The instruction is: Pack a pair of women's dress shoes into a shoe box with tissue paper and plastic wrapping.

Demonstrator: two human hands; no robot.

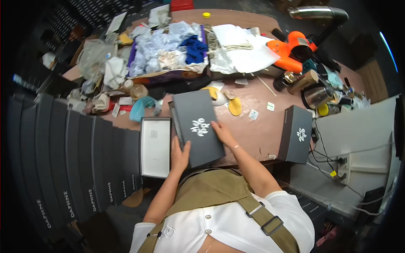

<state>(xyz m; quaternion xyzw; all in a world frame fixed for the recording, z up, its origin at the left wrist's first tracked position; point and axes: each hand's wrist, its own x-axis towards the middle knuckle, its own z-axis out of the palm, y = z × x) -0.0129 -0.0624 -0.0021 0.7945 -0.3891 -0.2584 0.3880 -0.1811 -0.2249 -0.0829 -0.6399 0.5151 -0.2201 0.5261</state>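
Both my hands hold a dark grey shoe box (192,145) with a white design on its top, tilted a little over the table's near edge. My left hand (180,155) grips its left side, thumb toward the top and fingers along the side. My right hand (223,134) closes on the right edge, with fingertips on the top face. Just left of it lies an open box part (155,147) with a white inside and dark rim; I cannot tell whether it is a lid or a base. Another grey shoe box (295,137) stands at the table's right edge.
Stacked dark grey shoe boxes (80,156) rise on the left. A purple-edged tray (205,46) of crumpled paper stands at the back. An orange heat gun (291,52) and a metal kettle (318,95) are at right. A tape roll (143,109) and yellow pads (235,106) lie behind the box.
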